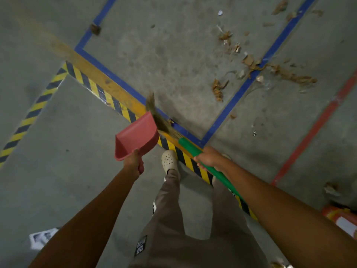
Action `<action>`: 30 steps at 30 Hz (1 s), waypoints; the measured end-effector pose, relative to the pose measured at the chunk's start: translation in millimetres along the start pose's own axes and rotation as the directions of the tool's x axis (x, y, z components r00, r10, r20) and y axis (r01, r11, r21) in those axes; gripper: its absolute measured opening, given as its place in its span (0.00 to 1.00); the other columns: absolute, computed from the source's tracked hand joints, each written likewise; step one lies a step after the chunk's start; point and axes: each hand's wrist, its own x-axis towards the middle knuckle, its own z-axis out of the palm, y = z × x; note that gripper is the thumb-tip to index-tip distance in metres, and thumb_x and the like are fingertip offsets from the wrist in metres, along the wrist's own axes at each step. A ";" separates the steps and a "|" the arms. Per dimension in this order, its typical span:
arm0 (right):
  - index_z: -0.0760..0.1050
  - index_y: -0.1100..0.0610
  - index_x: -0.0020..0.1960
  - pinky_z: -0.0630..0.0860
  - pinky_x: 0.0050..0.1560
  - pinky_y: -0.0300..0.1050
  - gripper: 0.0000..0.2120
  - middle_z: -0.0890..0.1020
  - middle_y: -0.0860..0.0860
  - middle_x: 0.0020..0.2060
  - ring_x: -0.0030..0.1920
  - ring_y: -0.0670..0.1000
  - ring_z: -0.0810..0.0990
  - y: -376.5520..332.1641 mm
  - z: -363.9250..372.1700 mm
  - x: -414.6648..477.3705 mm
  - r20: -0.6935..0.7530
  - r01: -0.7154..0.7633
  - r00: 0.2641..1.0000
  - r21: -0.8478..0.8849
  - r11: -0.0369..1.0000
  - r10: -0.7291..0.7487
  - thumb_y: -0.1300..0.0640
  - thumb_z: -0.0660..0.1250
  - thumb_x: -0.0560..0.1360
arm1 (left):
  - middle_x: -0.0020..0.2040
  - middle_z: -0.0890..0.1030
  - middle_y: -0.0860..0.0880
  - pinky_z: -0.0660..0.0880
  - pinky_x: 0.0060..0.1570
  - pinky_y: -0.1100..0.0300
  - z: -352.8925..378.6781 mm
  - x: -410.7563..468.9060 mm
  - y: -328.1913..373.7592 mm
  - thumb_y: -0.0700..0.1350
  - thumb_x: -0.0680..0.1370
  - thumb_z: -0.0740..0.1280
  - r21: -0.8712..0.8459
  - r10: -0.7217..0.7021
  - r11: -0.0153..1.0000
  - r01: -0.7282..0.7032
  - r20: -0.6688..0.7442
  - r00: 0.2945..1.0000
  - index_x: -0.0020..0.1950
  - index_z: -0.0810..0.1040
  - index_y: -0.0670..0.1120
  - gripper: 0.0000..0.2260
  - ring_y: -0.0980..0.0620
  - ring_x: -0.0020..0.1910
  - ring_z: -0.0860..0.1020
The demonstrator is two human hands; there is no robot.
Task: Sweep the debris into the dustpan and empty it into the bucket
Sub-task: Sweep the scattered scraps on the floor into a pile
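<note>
The grey concrete floor fills the view, with wide bare stretches at the left and in the middle. It is crossed by a black-and-yellow hazard stripe, blue tape lines that frame a bay, and a red line at the right. Brown trousers and both forearms run off the bottom edge. The broom slants up from the right; the lower part of its green handle is hidden behind the right arm, and its blurred bristles lie over the blue tape just beside the far edge of the red dustpan. The debris, torn brown scraps, lies scattered across the upper right, on both sides of one blue line and well apart from the dustpan. An orange and white object is cut off by the right edge; what it is cannot be told. The right hand has its fingers wrapped round the green handle, and the left hand grips the dustpan's handle, mostly covering it. A pale perforated shoe stands between the hands, touching the hazard stripe. A printed paper scrap lies partly hidden under the left arm.
</note>
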 end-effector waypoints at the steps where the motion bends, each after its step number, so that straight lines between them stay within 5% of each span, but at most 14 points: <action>1: 0.72 0.59 0.38 0.71 0.28 0.41 0.11 0.76 0.58 0.32 0.27 0.52 0.73 3.0 -3.3 5.0 -0.006 0.006 1.000 -0.047 0.999 -0.007 0.59 0.63 0.79 | 0.18 0.61 0.53 0.55 0.18 0.72 5.9 -0.4 -6.7 0.49 0.83 0.62 -0.016 0.007 1.000 -0.007 -0.005 1.000 0.37 0.62 0.48 0.16 0.57 0.14 0.59; 4: 0.73 0.58 0.42 0.77 0.36 0.47 0.14 0.79 0.57 0.32 0.29 0.55 0.77 25.5 -13.7 26.3 -0.039 0.072 0.996 -0.210 0.975 -0.081 0.50 0.62 0.80 | 0.18 0.61 0.53 0.55 0.18 0.72 26.8 1.0 -29.0 0.49 0.83 0.61 -0.051 0.016 0.999 -0.017 -0.020 1.000 0.38 0.63 0.48 0.16 0.57 0.13 0.59; 11: 0.73 0.58 0.62 0.74 0.47 0.48 0.23 0.81 0.58 0.54 0.54 0.60 0.81 96.7 -49.0 88.7 -0.078 0.118 0.982 -0.471 0.874 -0.175 0.40 0.60 0.80 | 0.28 0.64 0.45 0.59 0.16 0.68 74.8 26.7 -91.2 0.48 0.82 0.64 -0.017 0.073 0.997 -0.077 -0.177 0.982 0.40 0.67 0.45 0.13 0.55 0.13 0.62; 16: 0.71 0.56 0.63 0.77 0.54 0.52 0.23 0.82 0.58 0.55 0.55 0.60 0.80 140.6 -56.0 158.2 -0.005 0.140 0.978 -0.728 0.671 -0.209 0.39 0.59 0.80 | 0.29 0.68 0.44 0.62 0.16 0.67 99.8 76.7 -138.6 0.48 0.83 0.62 0.047 0.059 0.998 -0.049 -0.241 0.969 0.51 0.72 0.39 0.11 0.53 0.17 0.66; 22: 0.70 0.56 0.65 0.77 0.58 0.53 0.22 0.80 0.57 0.59 0.59 0.60 0.79 171.1 -55.6 248.0 -0.063 0.017 0.994 -0.728 0.685 -0.092 0.41 0.58 0.81 | 0.35 0.76 0.39 0.63 0.17 0.65 137.7 153.4 -173.1 0.51 0.83 0.60 0.192 0.008 0.981 0.034 -0.211 0.977 0.63 0.72 0.40 0.17 0.52 0.19 0.66; 30: 0.71 0.57 0.66 0.74 0.57 0.52 0.21 0.79 0.58 0.61 0.60 0.60 0.78 152.4 -87.5 292.4 -0.196 -0.010 0.966 -0.675 0.738 -0.167 0.43 0.57 0.82 | 0.33 0.74 0.39 0.59 0.16 0.68 205.3 184.2 -151.3 0.53 0.83 0.58 0.315 0.099 0.947 -0.069 -0.082 0.992 0.58 0.73 0.35 0.20 0.54 0.13 0.64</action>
